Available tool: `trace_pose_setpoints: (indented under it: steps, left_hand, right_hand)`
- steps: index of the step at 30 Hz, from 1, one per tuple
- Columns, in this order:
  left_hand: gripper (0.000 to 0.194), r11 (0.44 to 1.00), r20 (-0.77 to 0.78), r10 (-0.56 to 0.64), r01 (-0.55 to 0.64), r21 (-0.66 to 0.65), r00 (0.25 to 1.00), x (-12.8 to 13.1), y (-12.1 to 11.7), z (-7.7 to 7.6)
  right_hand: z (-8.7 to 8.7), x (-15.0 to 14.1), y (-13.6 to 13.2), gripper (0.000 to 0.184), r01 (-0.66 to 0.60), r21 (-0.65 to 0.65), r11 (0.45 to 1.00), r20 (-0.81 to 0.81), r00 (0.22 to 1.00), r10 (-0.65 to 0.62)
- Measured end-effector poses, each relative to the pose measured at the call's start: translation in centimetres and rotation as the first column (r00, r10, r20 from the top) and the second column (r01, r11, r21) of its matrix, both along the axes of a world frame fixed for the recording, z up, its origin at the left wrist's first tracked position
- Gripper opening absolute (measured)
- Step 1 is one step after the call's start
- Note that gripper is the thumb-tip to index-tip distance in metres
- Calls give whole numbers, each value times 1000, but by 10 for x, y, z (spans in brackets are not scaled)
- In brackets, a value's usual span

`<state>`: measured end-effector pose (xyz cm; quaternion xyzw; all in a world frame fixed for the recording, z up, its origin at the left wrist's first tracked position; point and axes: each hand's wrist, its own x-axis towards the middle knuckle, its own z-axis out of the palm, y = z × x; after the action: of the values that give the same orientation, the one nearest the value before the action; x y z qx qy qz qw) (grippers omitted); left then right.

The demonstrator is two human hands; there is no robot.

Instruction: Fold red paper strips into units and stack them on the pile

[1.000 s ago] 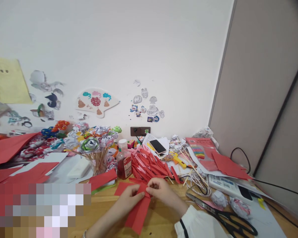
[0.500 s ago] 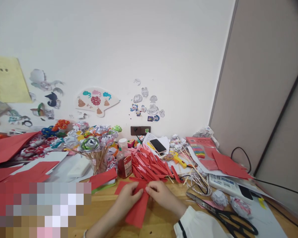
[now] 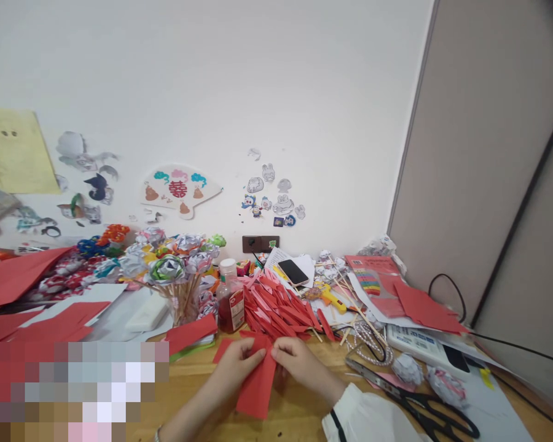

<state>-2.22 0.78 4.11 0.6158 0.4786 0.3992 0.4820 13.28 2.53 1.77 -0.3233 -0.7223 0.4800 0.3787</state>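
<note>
Diffuse light | wall [image 3: 322, 92] greyer upward | top-right dark | lower left pixelated | bottle label [image 3: 236, 307] seemingly blurred

Red paper [image 3: 257, 393], black-striped white sleeve [image 3: 371, 414]

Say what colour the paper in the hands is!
The paper is red, seen best in the head view.

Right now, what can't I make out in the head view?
Head view:
Left hand: some fingers, hidden behind the red rectangular paper.
White-capped clear bottle: small label print, too tiny.
Black-handled metal scissors: part of the handles, cut off by the bottom edge.
Lower left: whatever the pixelated patch covers.
</note>
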Motion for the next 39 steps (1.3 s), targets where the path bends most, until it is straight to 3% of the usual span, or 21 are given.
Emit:
trace_pose_setpoints:
  steps: [6,11,14,20,25,32,36,39]
  left_hand:
    - [35,999,57,-17,19,-39,998,4,-3,-1]
    - [42,976,272,35,25,-215,962,1,-5,5]
    - [42,960,305,25,62,-272,952,0,-6,8]
    - [34,947,372,-65,175,-269,926,0,-9,7]
    - [35,948,382,-54,168,-272,923,0,-9,4]
    - [35,948,348,-43,148,-282,936,-1,-4,-2]
    - [35,938,324,-73,175,-298,943,0,-6,-2]
    - [37,956,321,-89,172,-238,943,1,-4,-3]
  right_hand:
    - [0,1,2,36,42,70,997,32,999,-44]
    - [3,1,2,34,64,123,990,62,995,-72]
    - [3,1,1,32,68,156,985,85,993,-82]
    - [4,0,0,30,109,182,977,120,984,-132]
    - [3,0,0,31,71,182,981,134,986,-96]
    - [-8,-3,5,26,131,236,963,203,962,-181]
    - [-4,-2,5,27,158,211,965,131,973,-188]
    - [1,-1,3,28,128,187,974,59,988,-142]
